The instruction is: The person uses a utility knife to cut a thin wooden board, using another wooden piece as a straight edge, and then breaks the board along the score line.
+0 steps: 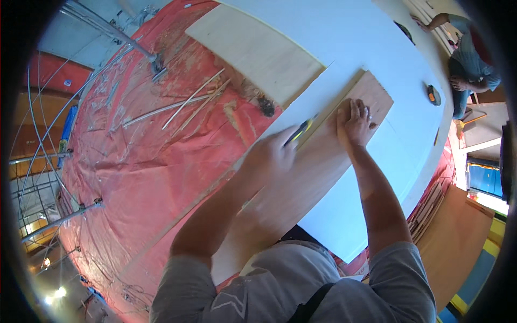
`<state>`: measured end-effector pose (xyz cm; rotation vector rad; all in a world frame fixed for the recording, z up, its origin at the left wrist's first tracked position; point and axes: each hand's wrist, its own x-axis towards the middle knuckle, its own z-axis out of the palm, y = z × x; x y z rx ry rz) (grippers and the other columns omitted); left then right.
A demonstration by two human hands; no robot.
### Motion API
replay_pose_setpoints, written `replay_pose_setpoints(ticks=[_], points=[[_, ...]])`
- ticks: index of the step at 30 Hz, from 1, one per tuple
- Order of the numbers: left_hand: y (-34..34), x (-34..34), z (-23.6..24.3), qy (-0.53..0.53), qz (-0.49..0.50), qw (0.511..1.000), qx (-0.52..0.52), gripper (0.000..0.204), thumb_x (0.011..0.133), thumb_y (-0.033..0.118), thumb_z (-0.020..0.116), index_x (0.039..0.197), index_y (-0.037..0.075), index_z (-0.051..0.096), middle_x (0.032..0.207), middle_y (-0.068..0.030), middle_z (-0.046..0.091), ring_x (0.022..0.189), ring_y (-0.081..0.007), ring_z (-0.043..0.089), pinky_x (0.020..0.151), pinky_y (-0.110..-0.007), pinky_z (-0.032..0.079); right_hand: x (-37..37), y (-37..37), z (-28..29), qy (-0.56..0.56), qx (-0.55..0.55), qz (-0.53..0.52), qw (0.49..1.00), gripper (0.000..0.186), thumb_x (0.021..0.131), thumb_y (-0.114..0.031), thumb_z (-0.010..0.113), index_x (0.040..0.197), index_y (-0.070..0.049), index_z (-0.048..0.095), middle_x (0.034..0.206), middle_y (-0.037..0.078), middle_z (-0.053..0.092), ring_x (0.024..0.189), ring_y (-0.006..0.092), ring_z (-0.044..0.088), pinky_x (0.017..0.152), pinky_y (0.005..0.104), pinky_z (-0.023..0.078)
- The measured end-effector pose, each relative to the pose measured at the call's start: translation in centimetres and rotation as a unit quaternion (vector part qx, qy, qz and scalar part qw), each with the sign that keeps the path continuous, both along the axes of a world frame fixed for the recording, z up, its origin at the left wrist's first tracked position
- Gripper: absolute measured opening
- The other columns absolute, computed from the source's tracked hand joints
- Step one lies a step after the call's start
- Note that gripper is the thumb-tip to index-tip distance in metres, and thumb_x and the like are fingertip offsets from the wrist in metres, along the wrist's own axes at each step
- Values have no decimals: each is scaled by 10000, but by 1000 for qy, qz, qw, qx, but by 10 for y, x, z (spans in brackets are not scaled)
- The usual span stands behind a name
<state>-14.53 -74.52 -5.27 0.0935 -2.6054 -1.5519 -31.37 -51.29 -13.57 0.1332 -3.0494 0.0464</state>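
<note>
A long wooden board (pixel 323 167) lies slantwise over a large white sheet (pixel 344 215). My right hand (pixel 356 123) presses down on the board near its far end, fingers spread. Along the board's left edge, my left hand (pixel 272 155) grips a yellow and black utility knife (pixel 299 133). That hand is blurred by motion, and the knife's tip is hard to make out against the white sheet.
Red plastic sheeting (pixel 145 188) with thin strips (pixel 191 99) covers the left side. A pale panel (pixel 258 51) lies farther off. A tape measure (pixel 433 95) rests on the white sheet's right side. Another person (pixel 471 59) is at the far right. Metal scaffold poles (pixel 102 24) stand left.
</note>
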Motion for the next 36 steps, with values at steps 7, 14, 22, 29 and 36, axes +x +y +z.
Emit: replay_pose_setpoints(ticks=[7,14,22,29,36], points=[[78,-178,-32,-71,-29,996,-35,413,984,232,517,1346,63,625,1136,-248,709,1049,-432,678,919,-528,534,1,4,-3,-8,-3,0,1000,608,970,-506,505,1501,-210,510,1604,33,424,1518,291,325,1149,671,180],[90,-206,-38,-92,-59,992,-66,411,985,217,506,1350,67,622,1190,-242,697,1103,-426,663,968,-513,528,4,2,4,-16,-18,0,1000,606,966,-499,515,1495,-202,506,1603,48,411,1514,307,319,1143,692,173],[95,-215,-14,-142,-112,971,-157,408,969,175,506,1335,44,630,1251,-250,675,1166,-408,649,1008,-498,516,7,-2,6,-1,-18,14,1000,600,944,-474,567,1480,-208,519,1574,38,435,1500,310,336,1127,706,196],[70,-135,3,-212,-114,955,-174,307,965,161,511,1209,34,648,1184,-258,689,1114,-437,660,950,-530,534,1,4,3,-24,-5,-12,1000,619,966,-498,550,1517,-222,489,1616,21,399,1528,285,300,1159,695,174],[8,46,7,-258,-79,950,-157,374,1004,229,526,1350,110,606,1053,-263,698,954,-468,672,831,-566,532,3,-1,7,-30,34,-19,999,621,995,-550,492,1529,-234,481,1630,7,391,1523,258,317,1144,637,236]])
